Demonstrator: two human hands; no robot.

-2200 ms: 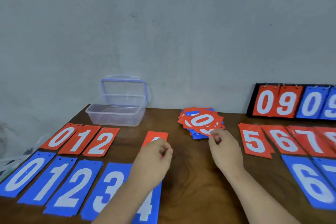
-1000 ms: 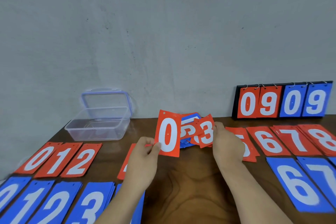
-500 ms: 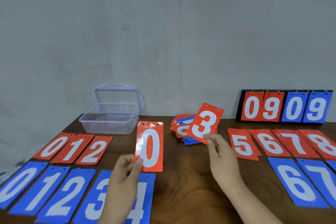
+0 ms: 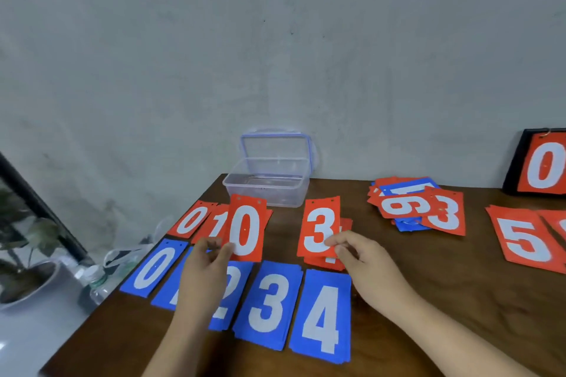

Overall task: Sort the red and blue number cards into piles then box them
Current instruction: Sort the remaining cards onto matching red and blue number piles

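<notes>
My left hand (image 4: 205, 266) pinches a red 0 card (image 4: 245, 228) by its lower edge, held above the red piles 0 (image 4: 192, 220) and 1 (image 4: 216, 225) at the table's left. A red 3 card (image 4: 318, 228) is pinched in my right hand (image 4: 358, 257), just over a red pile that it mostly hides. In front lie blue piles 0 (image 4: 153, 268), 3 (image 4: 269, 303) and 4 (image 4: 321, 315); my left hand partly covers two more. An unsorted mixed heap (image 4: 413, 205) lies at the back, a red 6 and 3 on top. The clear plastic box (image 4: 266, 190) stands open by the wall.
A red 5 pile (image 4: 525, 240) lies at the right, with more red cards cut off beyond it. A black flip scoreboard (image 4: 542, 165) stands at the back right. Off the table's left edge are a potted plant (image 4: 21, 254) and a plastic bottle (image 4: 95, 281).
The view has swung left. My left hand carried the red 0 leftward toward the red piles; my right hand brought the red 3 down and left from the heap to the red row.
</notes>
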